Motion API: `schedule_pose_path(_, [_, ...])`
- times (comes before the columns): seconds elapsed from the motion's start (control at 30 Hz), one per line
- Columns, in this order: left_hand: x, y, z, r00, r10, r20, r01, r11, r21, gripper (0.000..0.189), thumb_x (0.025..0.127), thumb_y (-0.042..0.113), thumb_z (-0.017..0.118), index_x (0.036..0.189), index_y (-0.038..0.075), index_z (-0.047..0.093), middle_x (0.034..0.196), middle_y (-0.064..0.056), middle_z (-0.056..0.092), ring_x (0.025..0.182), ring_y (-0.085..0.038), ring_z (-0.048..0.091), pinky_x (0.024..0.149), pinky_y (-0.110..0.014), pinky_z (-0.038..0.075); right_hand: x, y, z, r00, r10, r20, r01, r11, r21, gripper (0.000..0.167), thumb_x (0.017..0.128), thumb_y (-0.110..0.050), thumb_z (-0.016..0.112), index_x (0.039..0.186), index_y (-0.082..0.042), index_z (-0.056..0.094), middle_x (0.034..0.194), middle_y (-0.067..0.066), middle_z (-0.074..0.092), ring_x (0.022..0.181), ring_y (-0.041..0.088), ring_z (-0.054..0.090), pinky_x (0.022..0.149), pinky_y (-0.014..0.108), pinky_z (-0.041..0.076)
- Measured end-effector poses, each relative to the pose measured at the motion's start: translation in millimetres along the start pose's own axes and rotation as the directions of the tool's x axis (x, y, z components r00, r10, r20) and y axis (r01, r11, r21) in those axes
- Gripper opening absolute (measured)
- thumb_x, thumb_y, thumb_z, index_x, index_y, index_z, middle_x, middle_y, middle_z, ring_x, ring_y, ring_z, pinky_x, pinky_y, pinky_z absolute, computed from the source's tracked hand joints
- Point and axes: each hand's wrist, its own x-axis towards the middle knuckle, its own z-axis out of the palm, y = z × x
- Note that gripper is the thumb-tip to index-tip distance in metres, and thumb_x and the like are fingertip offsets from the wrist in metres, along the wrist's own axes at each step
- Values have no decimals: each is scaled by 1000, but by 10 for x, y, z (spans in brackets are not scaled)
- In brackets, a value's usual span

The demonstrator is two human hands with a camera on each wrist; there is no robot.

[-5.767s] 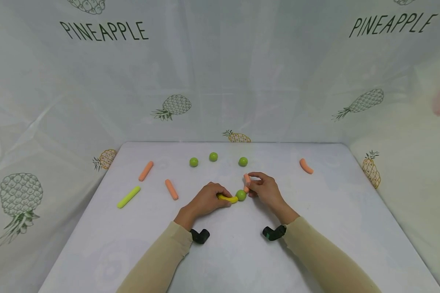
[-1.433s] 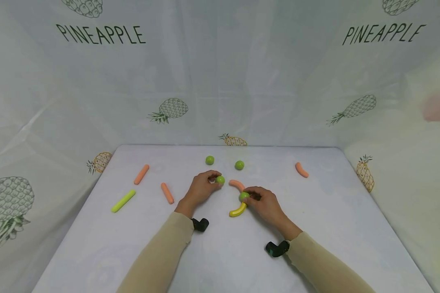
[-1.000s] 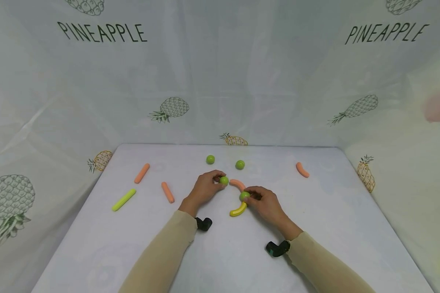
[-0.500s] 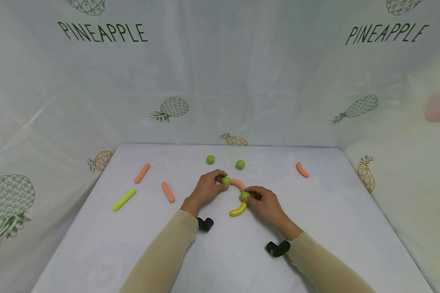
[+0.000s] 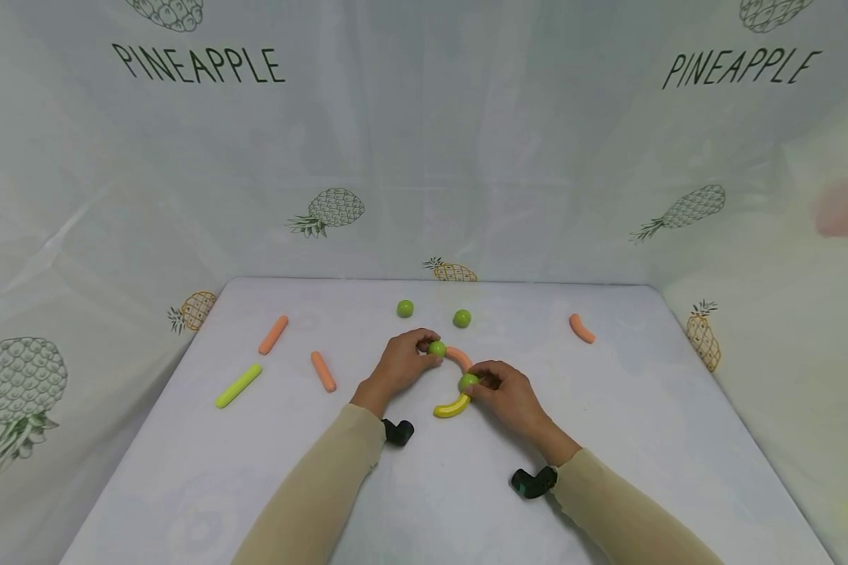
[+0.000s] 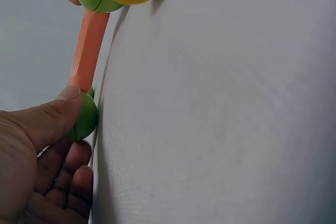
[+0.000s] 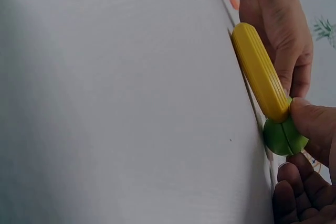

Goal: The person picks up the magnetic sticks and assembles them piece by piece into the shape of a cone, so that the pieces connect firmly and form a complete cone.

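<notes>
My left hand (image 5: 400, 362) pinches a green ball (image 5: 436, 349) against one end of a curved orange stick (image 5: 458, 359). In the left wrist view this ball (image 6: 84, 119) touches the end of the orange stick (image 6: 89, 51). My right hand (image 5: 512, 399) pinches a second green ball (image 5: 469, 382), where the orange stick and a curved yellow stick (image 5: 452, 407) meet. The yellow stick (image 7: 260, 72) touches that ball (image 7: 285, 137) in the right wrist view, its free end showing a grey metal-looking disc in the left wrist view. The pieces look like a magnetic building toy.
Two loose green balls, one left (image 5: 405, 308) and one right (image 5: 462, 318), lie at the back of the white table (image 5: 424, 502). Two straight orange sticks (image 5: 273, 335) and a light green stick (image 5: 239, 385) lie left. A curved orange stick (image 5: 582, 329) lies right.
My left hand let go of the yellow stick, took a green ball from the back row and brought it rightward to the orange stick. The yellow stick now hangs nearer me, shifting slightly left lately.
</notes>
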Motion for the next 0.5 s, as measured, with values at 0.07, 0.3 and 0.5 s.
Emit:
schedule_pose_path(0.07, [0, -6, -1, 1000, 2, 3, -2, 1000, 1, 36, 94, 21, 82, 129, 17, 71, 114, -1, 73, 106, -19, 64, 95, -40, 53, -1, 4, 12, 1000, -6, 3, 6, 1000, -9, 27, 91, -20, 85, 115, -12, 76, 104, 3, 71, 89, 14, 60, 77, 25, 50])
schedule_pose_path(0.3, [-34, -34, -18, 1000, 8, -11, -8, 1000, 8, 38, 94, 25, 82, 130, 17, 70, 119, -3, 72, 111, -21, 66, 98, -44, 54, -7, 9, 35, 1000, -21, 3, 21, 999, -28, 27, 89, -22, 87, 112, -14, 76, 103, 2, 68, 88, 15, 59, 77, 26, 50])
schedule_pose_path(0.5, [-149, -35, -48, 999, -6, -32, 5, 1000, -6, 24, 96, 29, 80, 113, 16, 69, 112, -1, 69, 105, -19, 64, 93, -41, 54, -19, -10, 61, 999, -48, -1, 48, 998, -43, 27, 88, -23, 88, 110, -15, 76, 101, 1, 68, 87, 15, 58, 76, 26, 49])
